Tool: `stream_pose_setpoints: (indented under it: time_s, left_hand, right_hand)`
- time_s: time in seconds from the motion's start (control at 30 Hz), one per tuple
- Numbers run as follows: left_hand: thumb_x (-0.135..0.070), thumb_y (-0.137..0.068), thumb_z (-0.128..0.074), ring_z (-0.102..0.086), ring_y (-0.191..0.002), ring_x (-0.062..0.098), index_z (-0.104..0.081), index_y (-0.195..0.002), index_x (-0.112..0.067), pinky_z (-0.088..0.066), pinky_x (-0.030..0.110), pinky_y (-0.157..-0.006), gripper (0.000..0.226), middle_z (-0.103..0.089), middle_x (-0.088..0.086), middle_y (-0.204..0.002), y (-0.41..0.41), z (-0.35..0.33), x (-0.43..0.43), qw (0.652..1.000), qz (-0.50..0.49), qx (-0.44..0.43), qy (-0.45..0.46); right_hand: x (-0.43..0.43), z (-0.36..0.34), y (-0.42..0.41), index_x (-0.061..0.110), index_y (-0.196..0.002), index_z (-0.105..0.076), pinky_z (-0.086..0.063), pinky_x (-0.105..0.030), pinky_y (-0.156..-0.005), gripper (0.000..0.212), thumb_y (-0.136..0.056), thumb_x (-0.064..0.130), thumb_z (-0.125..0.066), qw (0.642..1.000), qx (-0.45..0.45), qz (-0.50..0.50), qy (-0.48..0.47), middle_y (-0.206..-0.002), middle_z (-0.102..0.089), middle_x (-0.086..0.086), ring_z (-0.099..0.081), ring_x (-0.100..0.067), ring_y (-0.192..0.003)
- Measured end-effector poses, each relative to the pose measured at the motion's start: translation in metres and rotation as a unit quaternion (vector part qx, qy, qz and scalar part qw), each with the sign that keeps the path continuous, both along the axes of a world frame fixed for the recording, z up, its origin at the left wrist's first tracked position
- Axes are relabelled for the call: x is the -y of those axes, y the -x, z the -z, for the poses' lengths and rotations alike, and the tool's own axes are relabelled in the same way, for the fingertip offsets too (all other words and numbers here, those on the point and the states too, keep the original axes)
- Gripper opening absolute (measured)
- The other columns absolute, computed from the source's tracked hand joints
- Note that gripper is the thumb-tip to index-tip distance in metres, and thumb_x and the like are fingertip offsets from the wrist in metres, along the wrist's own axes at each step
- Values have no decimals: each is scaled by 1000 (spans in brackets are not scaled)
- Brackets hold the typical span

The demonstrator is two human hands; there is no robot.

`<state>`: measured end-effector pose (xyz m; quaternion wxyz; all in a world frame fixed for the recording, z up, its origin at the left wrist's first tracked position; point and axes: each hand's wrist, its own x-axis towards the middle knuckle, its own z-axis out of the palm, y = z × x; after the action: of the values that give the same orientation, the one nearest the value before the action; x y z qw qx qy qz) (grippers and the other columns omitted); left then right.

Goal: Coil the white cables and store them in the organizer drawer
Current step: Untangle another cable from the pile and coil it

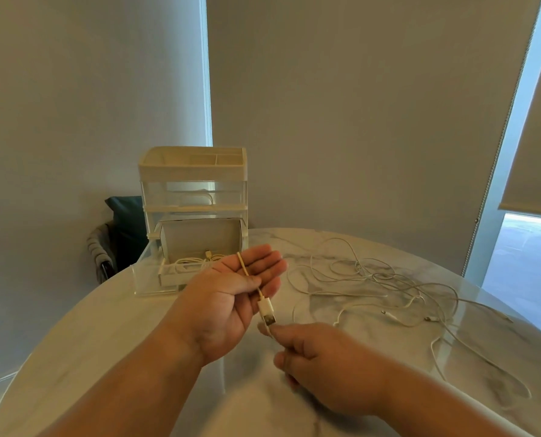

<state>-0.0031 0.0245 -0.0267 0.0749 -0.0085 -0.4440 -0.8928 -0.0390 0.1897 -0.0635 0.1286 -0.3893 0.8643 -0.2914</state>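
Two hands are holding one white cable. The left hand, palm open, is pinning it under the thumb; the right hand is pinching its USB plug.

A round table with a pale, marble-like top and faint grey veining carries everything. Just beyond the fingers of the left hand and slightly to their left stands a tiered organizer with clear walls and a cream top tray, near the table's far edge. Its bottom drawer is pulled out towards those fingers. To the right of the fingers of both hands, a loose tangle of white cables sprawls over the tabletop in overlapping loops. One long strand trails towards the near right edge, and small connector ends lie among the loops.
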Motion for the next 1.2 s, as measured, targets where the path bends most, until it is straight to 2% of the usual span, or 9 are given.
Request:
stream_pose_setpoints:
  time_s: [0.1, 0.3, 0.5, 0.6, 0.7, 0.87, 1.0, 1.1, 1.2]
  left_hand:
    - [18, -95, -32, -72, -103, 26, -65, -113, 0, -55, 39, -90, 42, -73, 17, -110, 5, 6, -1, 999, -35, 16, 29]
    - [21, -94, -34, -69, -109, 13, -67, -116, -8, -52, 31, -96, 49, -75, 3, -110, 4, 15, -6, 957, -92, -41, 270]
    - [10, -93, -45, -55, -116, -14, -66, -120, -35, -41, 4, -95, 56, -68, -27, -117, -7, 14, -10, 823, -167, -147, 523]
    - [4, -95, -43, -47, -118, -21, -63, -120, -44, -32, -4, -94, 57, -62, -33, -118, -9, 13, -8, 744, -156, -151, 632]
    - [3, -94, -41, -54, -111, -15, -65, -120, -40, -39, 1, -92, 56, -67, -24, -112, -7, 13, -6, 702, -127, -133, 688]
    - [-6, -95, -43, -57, -86, 0, -63, -93, -42, -53, 24, -77, 42, -63, -16, -82, -8, 12, -14, 694, -79, -95, 709]
    - [-5, -92, -42, -57, -77, 6, -67, -90, -35, -54, 33, -75, 39, -66, -10, -83, -11, 9, -16, 773, -36, -62, 630]
    - [-23, -89, -41, -57, -80, 9, -66, -92, -34, -52, 32, -78, 28, -66, -6, -89, -13, 8, -18, 804, 17, -46, 593]
    - [-25, -101, -42, -56, -77, -3, -64, -93, -33, -45, 16, -71, 25, -65, -10, -87, -13, 12, -22, 762, 37, -37, 646]
  right_hand:
    - [2, -4, -6, 39, -134, -43, -54, -41, -88, 41, -94, 44, -50, 996, -64, -15, -66, -91, -66, 8, -63, -11, -87]
    - [1, -7, -9, 32, -128, -56, -53, -35, -86, 35, -93, 38, -53, 996, -59, 8, -66, -85, -62, 13, -62, -9, -86]
    - [-10, -21, -11, 35, -120, -69, -44, -13, -77, 26, -97, 32, -57, 997, -65, 49, 5, -88, -62, 18, -57, 4, -83]
    - [-18, -32, -13, 24, -84, -71, -44, -22, -62, 21, -95, 37, -60, 990, -104, 83, 46, -74, -64, 2, -49, -1, -61]
    - [-26, -43, -14, 31, -81, -73, -44, -19, -57, 17, -91, 41, -63, 979, -125, 135, 93, -65, -61, 12, -52, 0, -57]
    - [-35, -50, -10, 39, -83, -77, -51, -24, -63, 8, -87, 38, -71, 970, -104, 150, 159, -72, -68, 14, -58, -2, -62]
    - [-37, -51, -6, 38, -83, -77, -50, -19, -64, 10, -88, 33, -70, 963, -142, 161, 162, -78, -66, 22, -60, 0, -74]
    - [-38, -52, -4, 38, -83, -77, -50, -18, -67, 9, -88, 35, -70, 960, -166, 160, 158, -80, -67, 15, -60, -1, -80]
    - [-35, -50, -6, 37, -83, -77, -48, -17, -72, 11, -88, 32, -68, 961, -190, 140, 148, -85, -65, 22, -58, 1, -85]
